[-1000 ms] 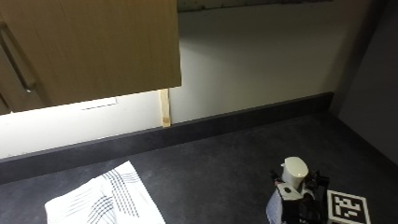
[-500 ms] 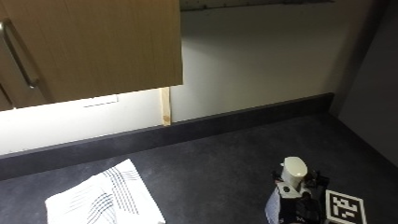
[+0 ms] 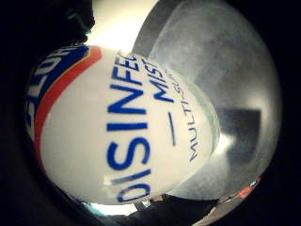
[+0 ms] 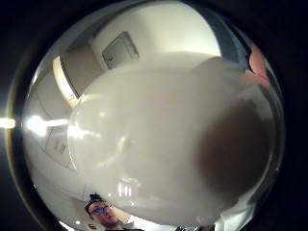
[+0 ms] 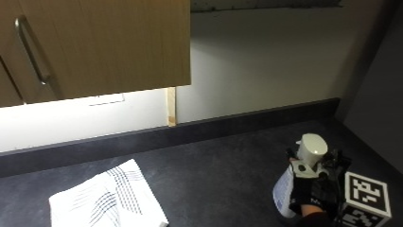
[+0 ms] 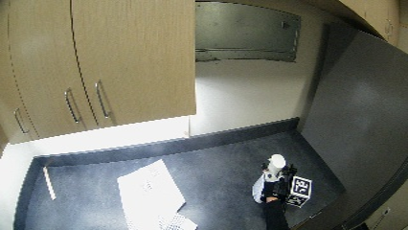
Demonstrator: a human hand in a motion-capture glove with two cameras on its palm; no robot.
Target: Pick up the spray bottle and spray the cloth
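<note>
My right hand (image 5: pixel 310 196) grips the spray bottle (image 5: pixel 301 177); smooth rigid plastic, likely slippery, best held by its neck.

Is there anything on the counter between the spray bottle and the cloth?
No. The gloved right hand grips the spray bottle, and only bare dark countertop lies between it and the striped cloth.

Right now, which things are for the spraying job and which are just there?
For the job:
spray bottle, gripped by the gloved right hand
white striped cloth, lying flat on the dark counter

Just there:
wooden cupboards with metal handles
white wall
</note>
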